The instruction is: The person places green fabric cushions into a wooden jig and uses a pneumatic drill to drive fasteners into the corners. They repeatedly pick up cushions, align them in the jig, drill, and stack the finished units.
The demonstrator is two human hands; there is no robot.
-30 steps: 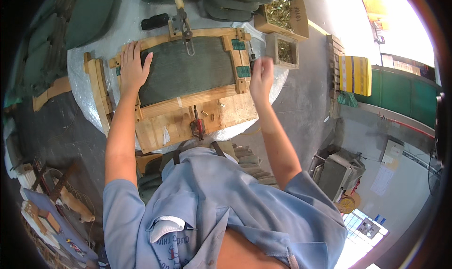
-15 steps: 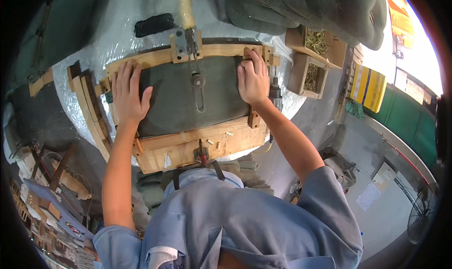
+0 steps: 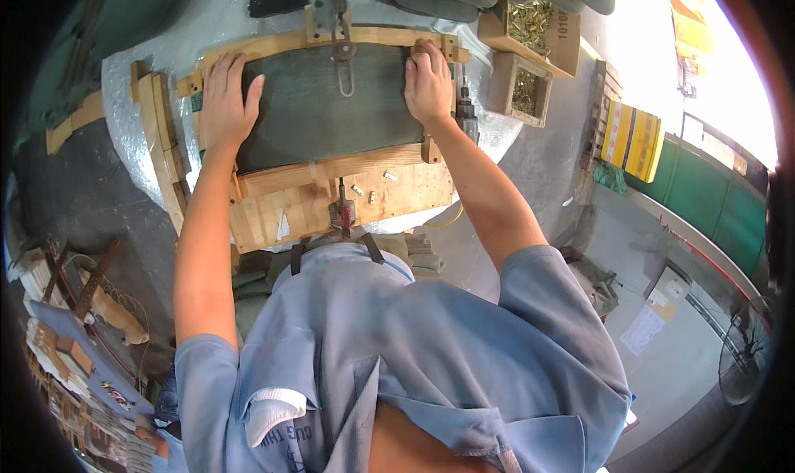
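A dark green flat panel (image 3: 331, 113) lies inside a wooden frame jig (image 3: 389, 34) on the bench. My left hand (image 3: 227, 100) rests over the jig's left end, open, fingers stretched toward the far rail and thumb on the panel's edge. Over the far right corner lies my right hand (image 3: 429, 88), open, its fingertips on the wood and slightly bent. Between the hands, the slotted metal arm of a toggle clamp (image 3: 343, 55) reaches over the panel from the far rail. A second clamp with a red grip (image 3: 342, 212) sits on the near board.
Right of the jig stands a metal power tool (image 3: 466, 119). Boxes of small brass-coloured pieces (image 3: 523, 92) sit beyond it. A black object (image 3: 278, 1) lies on the plastic-covered bench (image 3: 124, 142). Several small metal pieces (image 3: 373, 197) lie on the near board. Wooden strips (image 3: 157, 129) stand at left.
The whole scene sits higher in the picture as my view has shifted. Both hands keep nearly the same places on the jig, and the clamps look unchanged.
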